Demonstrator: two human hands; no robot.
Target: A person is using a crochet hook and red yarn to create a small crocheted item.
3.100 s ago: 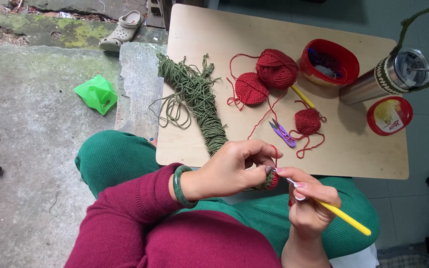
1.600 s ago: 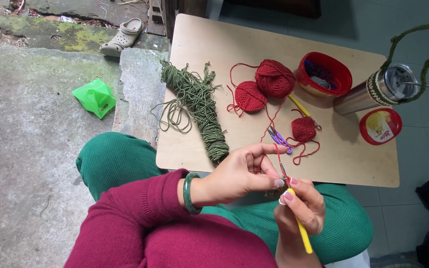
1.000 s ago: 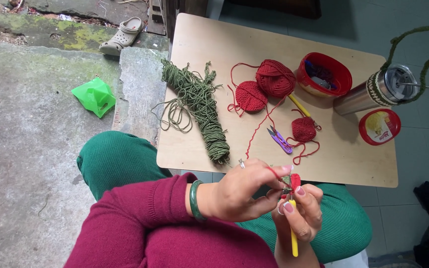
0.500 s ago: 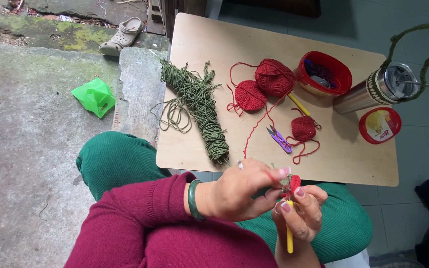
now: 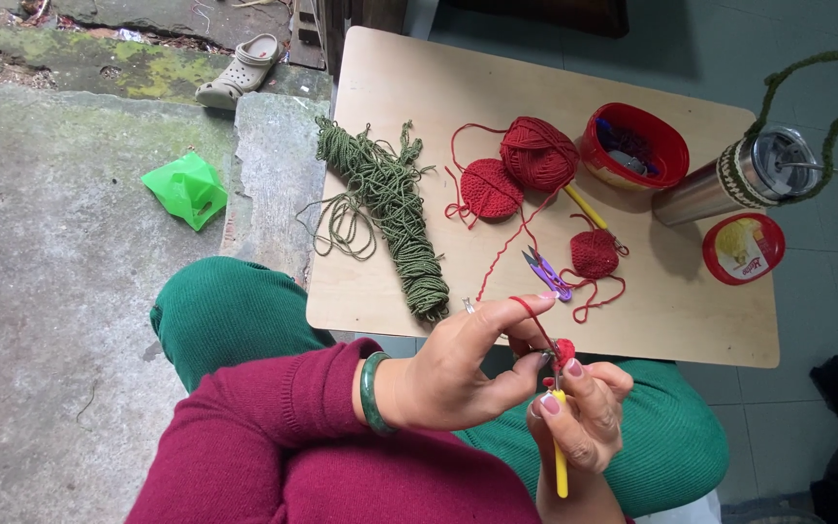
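My left hand (image 5: 463, 369) pinches a small red crochet piece (image 5: 563, 351) and carries the red yarn strand (image 5: 506, 252) over its raised forefinger. My right hand (image 5: 584, 417) grips a yellow-handled crochet hook (image 5: 560, 456), its tip in the red piece. Both hands hover over my lap, just below the near edge of the small wooden table (image 5: 409, 87). The strand runs up to a red yarn ball (image 5: 538, 152) on the table. A flat red crocheted round (image 5: 492, 188) lies beside that ball.
On the table lie a green cord bundle (image 5: 395, 209), purple thread snips (image 5: 547, 274), a small red crocheted piece (image 5: 595, 254), a red tub (image 5: 634, 146), its red lid (image 5: 744, 248) and a steel flask (image 5: 729, 180). A green bag (image 5: 186, 187) and a sandal (image 5: 240, 70) lie on the concrete floor.
The hook has swung from pointing out to the right to pointing down. My left forefinger has lifted, holding the strand up, and the hands have settled a little lower.
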